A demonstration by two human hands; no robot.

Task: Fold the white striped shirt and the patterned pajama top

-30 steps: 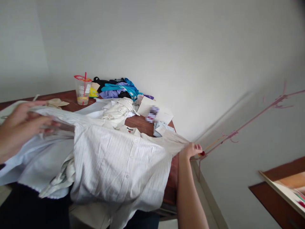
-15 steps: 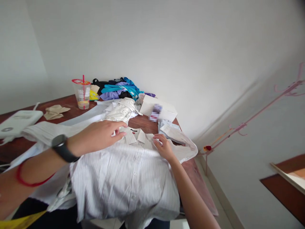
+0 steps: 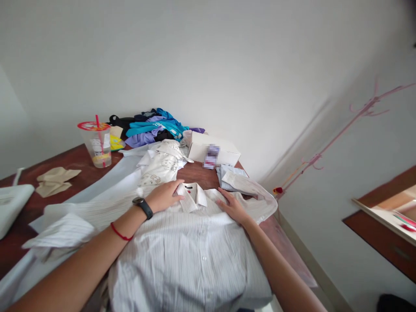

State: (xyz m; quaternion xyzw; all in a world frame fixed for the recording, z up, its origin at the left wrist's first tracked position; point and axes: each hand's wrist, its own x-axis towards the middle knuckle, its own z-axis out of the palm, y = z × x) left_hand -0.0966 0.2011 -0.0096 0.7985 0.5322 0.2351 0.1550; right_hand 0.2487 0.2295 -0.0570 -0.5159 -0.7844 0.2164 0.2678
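A white striped button-up shirt (image 3: pixel 198 247) lies front up, its collar (image 3: pixel 191 198) toward the far side and its lower part hanging over the near edge of the table. My left hand (image 3: pixel 165 195), with a dark watch on the wrist, rests on the shirt just left of the collar, thumb and fingers apart. On the other shoulder lies my right hand (image 3: pixel 234 208), palm down with its fingers stretched out. The shirt's right-side sleeve (image 3: pixel 260 201) bends away beyond that hand. Its other sleeve (image 3: pixel 65 229) is spread to the left, partly behind my left forearm.
Beyond the shirt are a patterned white cloth (image 3: pixel 162 167), a white box (image 3: pixel 211 149) and a pile of blue and purple clothes (image 3: pixel 156 128). A plastic cup (image 3: pixel 99 149) with a straw stands left, near a crumpled napkin (image 3: pixel 56 181). A pink rack (image 3: pixel 344 125) leans into view at right.
My left hand has come down onto the shirt beside the collar. My right hand has flattened on the shoulder. The camera view has shifted, and the shirt lies flatter around the collar.
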